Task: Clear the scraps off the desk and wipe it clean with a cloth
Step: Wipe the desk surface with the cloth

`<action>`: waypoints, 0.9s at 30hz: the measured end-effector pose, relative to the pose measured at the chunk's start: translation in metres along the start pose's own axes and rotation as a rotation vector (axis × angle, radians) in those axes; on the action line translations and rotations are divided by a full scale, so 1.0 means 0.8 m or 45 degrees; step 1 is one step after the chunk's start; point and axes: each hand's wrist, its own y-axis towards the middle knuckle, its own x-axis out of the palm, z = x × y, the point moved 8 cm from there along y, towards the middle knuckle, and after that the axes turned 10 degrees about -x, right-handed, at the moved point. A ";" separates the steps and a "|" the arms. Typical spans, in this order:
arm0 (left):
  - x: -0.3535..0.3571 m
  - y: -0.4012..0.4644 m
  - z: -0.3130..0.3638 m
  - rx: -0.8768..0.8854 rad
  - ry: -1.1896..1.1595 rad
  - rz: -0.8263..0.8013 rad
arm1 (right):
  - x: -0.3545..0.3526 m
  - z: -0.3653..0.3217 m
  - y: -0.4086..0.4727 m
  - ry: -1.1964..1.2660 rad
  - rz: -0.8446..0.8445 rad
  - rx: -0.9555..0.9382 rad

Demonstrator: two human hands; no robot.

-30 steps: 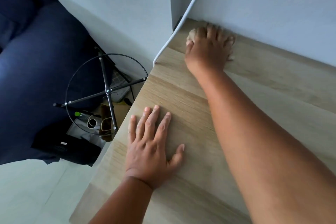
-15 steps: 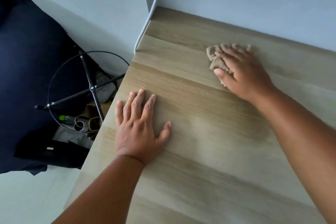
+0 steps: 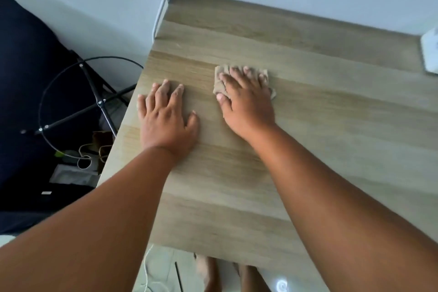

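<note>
Since half a second ago, the right hand [image 3: 246, 99] has drawn the cloth [image 3: 221, 80] back from near the wall toward the middle of the surface [image 3: 331, 137], ending just beside the left hand [image 3: 166, 118], which has kept its place near the surface's left edge.

Both hands lie palm down on the pale wood-grain surface. The right hand presses the crumpled tan cloth flat with spread, nearly straight fingers; the cloth shows past the fingertips and at either side of the hand, the rest hidden under the palm. The left hand holds nothing, its fingers straight and splayed on bare wood, the thumb pointing toward the right hand. A narrow gap of wood separates the two hands.

At the far right edge of the surface, partly cut off by the frame, sits a white object [image 3: 430, 52], too blurred to identify. A white cable [image 3: 163, 2] runs down the wall at the surface's back left corner. Left of the surface, on the floor below, a black wire-ring stand [image 3: 94, 99] stands over a clutter of paper and cords, next to dark blue fabric [image 3: 28, 59]. Bare feet [image 3: 208, 272] show beneath the surface's near edge.
</note>
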 end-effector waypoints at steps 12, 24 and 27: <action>-0.001 -0.077 -0.041 0.312 0.116 -0.150 | 0.009 -0.066 -0.272 -0.013 -0.070 -0.170; -0.015 -0.188 -0.089 0.357 0.166 -0.151 | -0.060 0.151 -0.234 -0.046 0.020 0.731; -0.016 -0.191 -0.085 0.368 0.164 -0.110 | -0.051 0.147 -0.147 -0.069 0.021 0.733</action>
